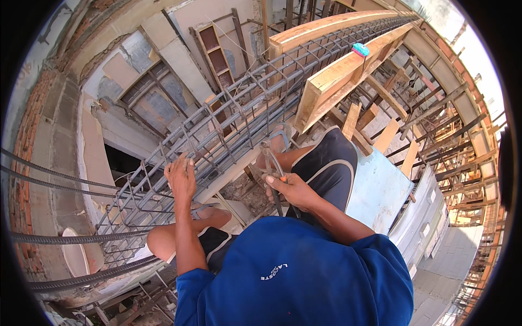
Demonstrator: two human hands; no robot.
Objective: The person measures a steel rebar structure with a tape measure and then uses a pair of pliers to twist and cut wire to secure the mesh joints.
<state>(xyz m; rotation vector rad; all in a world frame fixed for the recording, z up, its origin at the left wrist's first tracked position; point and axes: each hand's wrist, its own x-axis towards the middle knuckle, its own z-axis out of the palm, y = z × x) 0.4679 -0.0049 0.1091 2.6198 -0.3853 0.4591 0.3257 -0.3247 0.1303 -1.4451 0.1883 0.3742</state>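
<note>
Head view: rebar cage (pixel 234 136) lies ahead of both hands, long axis running near left to far right. Left hand (pixel 180 175) is nearer, over its bars, fingers part-curled; can't tell if gripping. Right hand (pixel 293 190) wraps pincers (pixel 277 164), head pointing cageward.

Left of the pincers (pixel 277 164) gripped in the right hand (pixel 291 190), the left hand (pixel 181 176) is at the rebar cage (pixel 217 163); the cage runs diagonally before the grip, from near left to far right; beyond and right of the grip stands formwork (pixel 331 76), an object (pixel 360 49) on its top; right of the grip, past the right knee (pixel 333 155), lies a panel (pixel 380 187); far left are bars (pixel 81 238).
</note>
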